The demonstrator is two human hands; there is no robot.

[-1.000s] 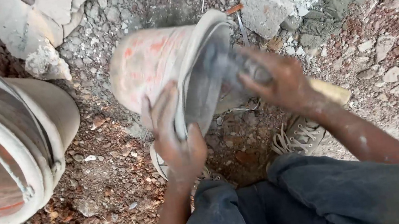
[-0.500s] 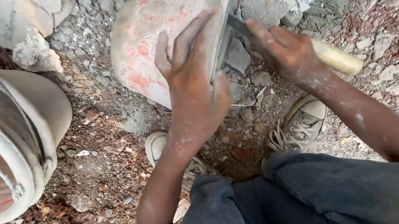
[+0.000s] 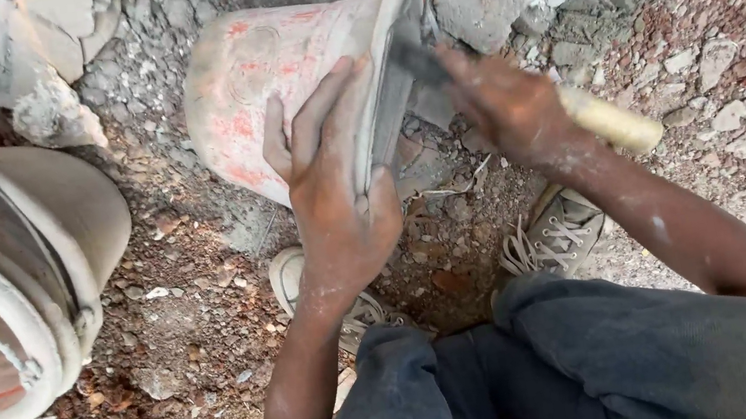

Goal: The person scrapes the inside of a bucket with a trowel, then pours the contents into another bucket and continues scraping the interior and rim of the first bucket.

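Left hand clamps the rim of the tipped plastic bucket; right hand, at 3 o'clock, grips a wooden-handled tool. Bucket probably light, stiff, dusty-slick; rim the best hold

My left hand is dusty with grey and a bit of orange. The bucket it holds is pale pink with red-orange smears. My right hand is dusty red-brown, and the handle in it is pale yellow. The other bucket is tan and grey, rusty red inside. My trousers are dark blue-grey. My shoe is grey with pale laces. The ground is red-brown and grey.
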